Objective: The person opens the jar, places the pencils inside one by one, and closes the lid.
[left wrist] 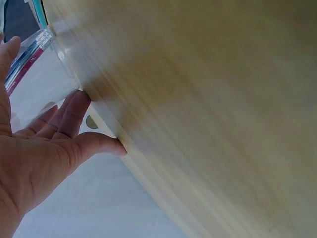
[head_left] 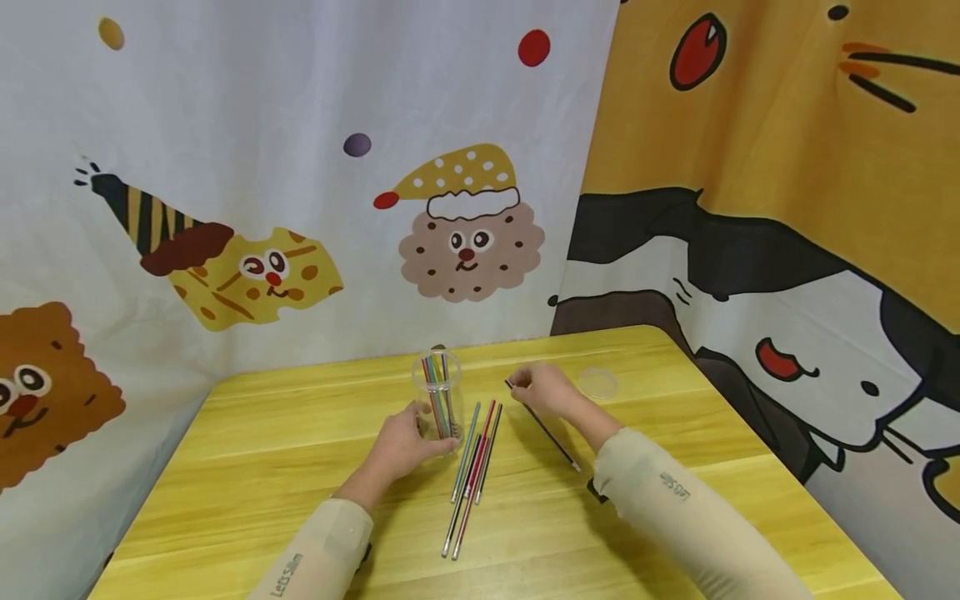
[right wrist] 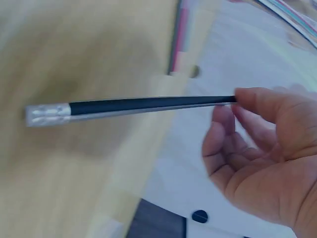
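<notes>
A clear plastic cup [head_left: 437,387] stands on the table with several coloured pencils inside, eraser ends down. My left hand [head_left: 401,442] holds the cup low on its side, thumb and fingers around the wall; the left wrist view shows the left hand [left wrist: 49,148] against the clear wall. Between thumb and fingertips my right hand [head_left: 543,389] pinches one end of a dark pencil [head_left: 551,435]. In the right wrist view the pencil [right wrist: 148,104] stretches out from the right hand [right wrist: 267,153], its silver ferrule end away from the fingers.
Several loose pencils [head_left: 474,479] lie in a loose bundle on the wooden table [head_left: 285,433], between the two hands. A round clear lid [head_left: 598,383] lies behind my right wrist. A cartoon-printed curtain [head_left: 300,125] hangs behind the table.
</notes>
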A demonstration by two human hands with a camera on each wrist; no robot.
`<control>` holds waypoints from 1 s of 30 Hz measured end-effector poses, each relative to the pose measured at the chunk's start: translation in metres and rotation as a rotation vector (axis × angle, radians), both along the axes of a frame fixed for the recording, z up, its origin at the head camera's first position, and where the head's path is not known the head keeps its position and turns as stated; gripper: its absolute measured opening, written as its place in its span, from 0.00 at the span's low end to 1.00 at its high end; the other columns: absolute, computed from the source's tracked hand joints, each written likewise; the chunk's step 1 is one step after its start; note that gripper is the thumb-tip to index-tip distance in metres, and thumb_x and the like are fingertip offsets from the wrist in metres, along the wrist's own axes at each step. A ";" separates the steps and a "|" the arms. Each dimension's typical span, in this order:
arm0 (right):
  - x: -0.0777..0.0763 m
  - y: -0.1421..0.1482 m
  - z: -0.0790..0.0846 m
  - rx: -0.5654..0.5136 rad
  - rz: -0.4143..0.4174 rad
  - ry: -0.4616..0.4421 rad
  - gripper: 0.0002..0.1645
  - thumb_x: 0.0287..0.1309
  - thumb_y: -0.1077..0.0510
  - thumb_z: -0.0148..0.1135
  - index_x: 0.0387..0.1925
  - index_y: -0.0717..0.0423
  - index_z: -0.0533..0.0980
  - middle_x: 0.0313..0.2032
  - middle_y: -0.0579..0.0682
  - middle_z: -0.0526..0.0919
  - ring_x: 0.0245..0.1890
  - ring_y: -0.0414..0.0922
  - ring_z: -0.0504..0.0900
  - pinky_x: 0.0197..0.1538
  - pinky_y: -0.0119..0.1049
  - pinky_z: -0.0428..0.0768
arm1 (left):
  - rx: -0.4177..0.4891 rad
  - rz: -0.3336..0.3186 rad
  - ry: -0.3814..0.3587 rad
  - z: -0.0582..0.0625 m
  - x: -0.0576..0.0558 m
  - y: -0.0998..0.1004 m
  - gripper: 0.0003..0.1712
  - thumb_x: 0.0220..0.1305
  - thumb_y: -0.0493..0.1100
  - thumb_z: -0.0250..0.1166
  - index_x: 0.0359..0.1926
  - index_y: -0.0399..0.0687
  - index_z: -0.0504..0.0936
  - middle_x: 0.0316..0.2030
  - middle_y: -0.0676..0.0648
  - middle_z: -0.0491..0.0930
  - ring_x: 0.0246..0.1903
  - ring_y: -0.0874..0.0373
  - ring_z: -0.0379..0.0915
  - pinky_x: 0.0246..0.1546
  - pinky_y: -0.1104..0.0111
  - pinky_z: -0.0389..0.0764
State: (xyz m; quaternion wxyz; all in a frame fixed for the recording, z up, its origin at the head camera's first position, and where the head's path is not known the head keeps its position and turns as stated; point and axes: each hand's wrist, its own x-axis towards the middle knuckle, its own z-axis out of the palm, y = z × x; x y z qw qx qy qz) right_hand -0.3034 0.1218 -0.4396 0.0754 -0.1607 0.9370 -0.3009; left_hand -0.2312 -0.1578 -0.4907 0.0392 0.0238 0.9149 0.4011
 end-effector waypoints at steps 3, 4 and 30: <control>0.000 -0.001 0.013 -0.134 -0.003 0.081 0.18 0.77 0.57 0.63 0.62 0.58 0.80 0.53 0.57 0.88 0.50 0.52 0.88 0.49 0.46 0.87 | -0.004 0.001 0.002 0.001 0.000 -0.001 0.48 0.54 0.58 0.84 0.66 0.38 0.74 0.50 0.37 0.87 0.44 0.49 0.85 0.42 0.56 0.88; 0.000 -0.002 0.016 -0.175 -0.004 0.127 0.19 0.77 0.57 0.63 0.64 0.57 0.79 0.52 0.57 0.89 0.50 0.52 0.88 0.48 0.46 0.87 | -0.003 0.002 0.000 0.001 0.000 0.000 0.48 0.54 0.59 0.84 0.66 0.38 0.74 0.50 0.37 0.87 0.44 0.49 0.85 0.42 0.56 0.88; 0.008 -0.002 -0.015 -0.161 0.056 0.543 0.44 0.69 0.64 0.71 0.78 0.46 0.60 0.44 0.54 0.92 0.37 0.47 0.90 0.38 0.38 0.88 | 0.008 0.002 -0.010 0.001 0.000 -0.001 0.49 0.54 0.58 0.84 0.68 0.37 0.74 0.49 0.38 0.87 0.41 0.52 0.83 0.40 0.58 0.86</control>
